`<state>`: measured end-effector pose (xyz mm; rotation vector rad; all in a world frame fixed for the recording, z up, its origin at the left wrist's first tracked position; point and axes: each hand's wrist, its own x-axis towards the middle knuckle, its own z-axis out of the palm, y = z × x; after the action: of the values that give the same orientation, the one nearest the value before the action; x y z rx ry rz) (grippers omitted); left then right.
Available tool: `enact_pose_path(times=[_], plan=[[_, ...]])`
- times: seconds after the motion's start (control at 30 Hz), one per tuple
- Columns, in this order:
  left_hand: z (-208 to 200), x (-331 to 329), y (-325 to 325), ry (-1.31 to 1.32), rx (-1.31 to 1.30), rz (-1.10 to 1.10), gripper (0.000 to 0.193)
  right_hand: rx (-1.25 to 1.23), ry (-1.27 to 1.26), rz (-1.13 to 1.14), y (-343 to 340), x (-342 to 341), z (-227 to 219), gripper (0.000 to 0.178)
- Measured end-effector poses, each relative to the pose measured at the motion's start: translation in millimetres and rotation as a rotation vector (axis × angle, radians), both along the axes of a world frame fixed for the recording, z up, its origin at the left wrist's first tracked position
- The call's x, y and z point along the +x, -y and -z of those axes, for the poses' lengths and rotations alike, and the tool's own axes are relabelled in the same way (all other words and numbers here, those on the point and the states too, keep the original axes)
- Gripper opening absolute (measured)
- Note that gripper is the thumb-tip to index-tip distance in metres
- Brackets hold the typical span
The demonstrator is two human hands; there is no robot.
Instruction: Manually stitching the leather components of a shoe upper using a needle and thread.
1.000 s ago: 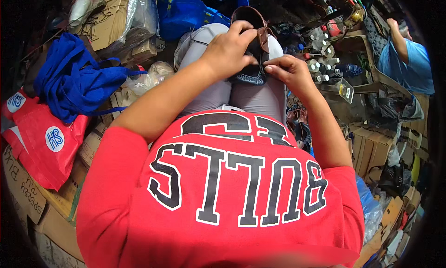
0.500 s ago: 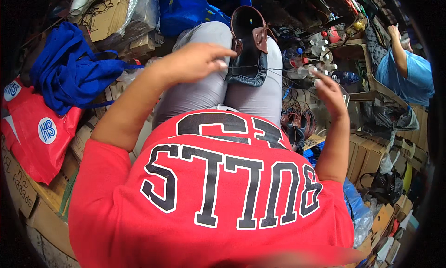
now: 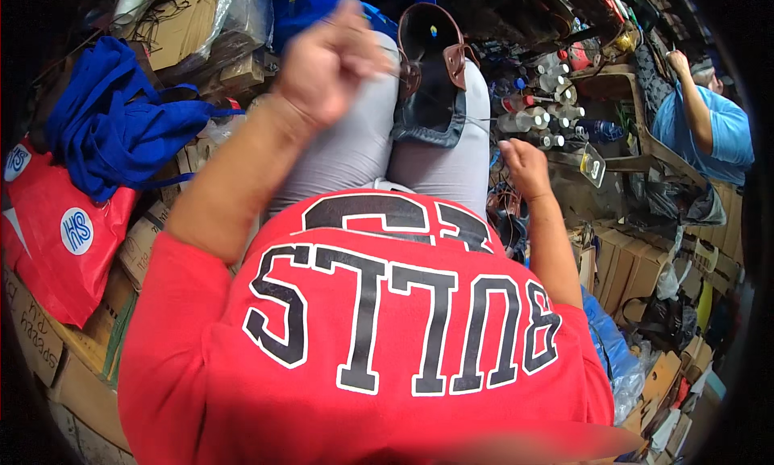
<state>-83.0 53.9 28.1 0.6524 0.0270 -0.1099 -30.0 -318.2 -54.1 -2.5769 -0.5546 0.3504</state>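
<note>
A dark shoe (image 3: pixel 431 86) with brown leather around its opening rests sole-down or tilted across my lap, its near end between my thighs. Off its near right edge runs a thin dark thread (image 3: pixel 477 119) toward my right hand (image 3: pixel 526 168), which is closed in a fist beside my right knee. My left hand (image 3: pixel 334 62) is raised above my left thigh, left of the shoe. Its fingers are curled together and smeared by motion; what they hold cannot be made out. Both hands are apart from the shoe.
Several plastic bottles (image 3: pixel 536 118) stand right of my knee. A blue cloth bag (image 3: pixel 113 118) and a red bag (image 3: pixel 60 231) lie at left by cardboard boxes (image 3: pixel 81 384). A person in a blue shirt (image 3: pixel 701 122) is at far right. Brown shoes (image 3: pixel 508 215) sit below my right hand.
My left hand has swung up and away from the shoe, its fingers curling in. My right hand has come lower and a little left, closing from spread fingers into a fist.
</note>
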Motion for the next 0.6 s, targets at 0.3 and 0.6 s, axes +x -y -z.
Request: enact_pose_path(times=[0.3, 0.6], plan=[[5, 1, -56, -0.288, 0.652, -0.187, 0.047, 0.560, -0.553, 0.379, 46, -17, 11, 0.032], [2, -45, 43, 0.638, 1.645, -0.031, 0.048, 0.338, 0.109, -0.047, -58, 25, -100, 0.027]])
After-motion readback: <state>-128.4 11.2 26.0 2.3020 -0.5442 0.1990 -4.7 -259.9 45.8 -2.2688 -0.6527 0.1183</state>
